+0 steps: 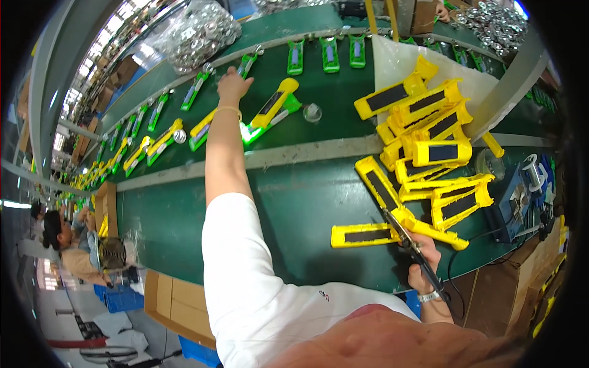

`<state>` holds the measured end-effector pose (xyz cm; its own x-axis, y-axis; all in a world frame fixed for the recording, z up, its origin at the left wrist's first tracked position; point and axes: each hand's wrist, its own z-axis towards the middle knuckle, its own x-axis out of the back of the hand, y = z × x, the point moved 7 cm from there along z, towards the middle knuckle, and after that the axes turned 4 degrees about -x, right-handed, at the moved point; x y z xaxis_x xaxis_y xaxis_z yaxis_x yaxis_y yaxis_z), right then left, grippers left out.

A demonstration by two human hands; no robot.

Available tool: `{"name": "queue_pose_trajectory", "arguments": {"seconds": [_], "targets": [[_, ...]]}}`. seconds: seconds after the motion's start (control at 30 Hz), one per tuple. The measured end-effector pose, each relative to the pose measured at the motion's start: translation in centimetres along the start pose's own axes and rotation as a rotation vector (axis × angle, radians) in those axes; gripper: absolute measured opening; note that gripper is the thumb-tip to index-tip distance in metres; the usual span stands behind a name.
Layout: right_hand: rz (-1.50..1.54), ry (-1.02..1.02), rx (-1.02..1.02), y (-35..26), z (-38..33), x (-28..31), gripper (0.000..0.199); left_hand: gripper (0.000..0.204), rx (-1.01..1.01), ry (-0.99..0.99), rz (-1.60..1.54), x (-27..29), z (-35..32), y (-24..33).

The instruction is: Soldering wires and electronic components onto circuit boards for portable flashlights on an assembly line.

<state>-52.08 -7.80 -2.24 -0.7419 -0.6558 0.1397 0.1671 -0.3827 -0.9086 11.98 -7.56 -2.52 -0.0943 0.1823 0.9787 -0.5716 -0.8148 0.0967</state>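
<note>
My left hand point(234, 88) stretches far across the bench to the row of green housings. Its fingers and thumb are apart beside a green housing point(247, 65) with a pale cylindrical cell; whether they touch it I cannot tell. My right hand point(424, 257) is wrapped round a soldering iron point(419, 256), its metal end toward the upper left, over yellow casings. Close to that hand lie a yellow casing with a dark panel point(363, 235) and another yellow casing point(378, 186). Right of my left arm, a yellow casing point(275, 104) rests on a green housing point(288, 109).
Yellow casings point(442, 153) are heaped at the right. Beyond them stands a blue soldering station point(510, 205) near a wire spool point(535, 175). A bag of metal discs point(205, 37) sits at the back. A cardboard box point(178, 306) stands lower left; a person point(76, 245) sits farther left.
</note>
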Motion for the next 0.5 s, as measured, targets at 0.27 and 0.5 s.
{"name": "queue_pose_trajectory", "arguments": {"seconds": [0.27,0.5], "targets": [[-0.008,0.134,0.028,0.2,-0.2,0.6,0.041,0.046,-0.019,0.081,0.250,1.1,1.0,0.3],[-0.093,0.166,-0.030,0.6,-0.1,0.9,0.048,0.049,-0.365,0.281,-0.548,9.2,-8.0,3.0]]}}
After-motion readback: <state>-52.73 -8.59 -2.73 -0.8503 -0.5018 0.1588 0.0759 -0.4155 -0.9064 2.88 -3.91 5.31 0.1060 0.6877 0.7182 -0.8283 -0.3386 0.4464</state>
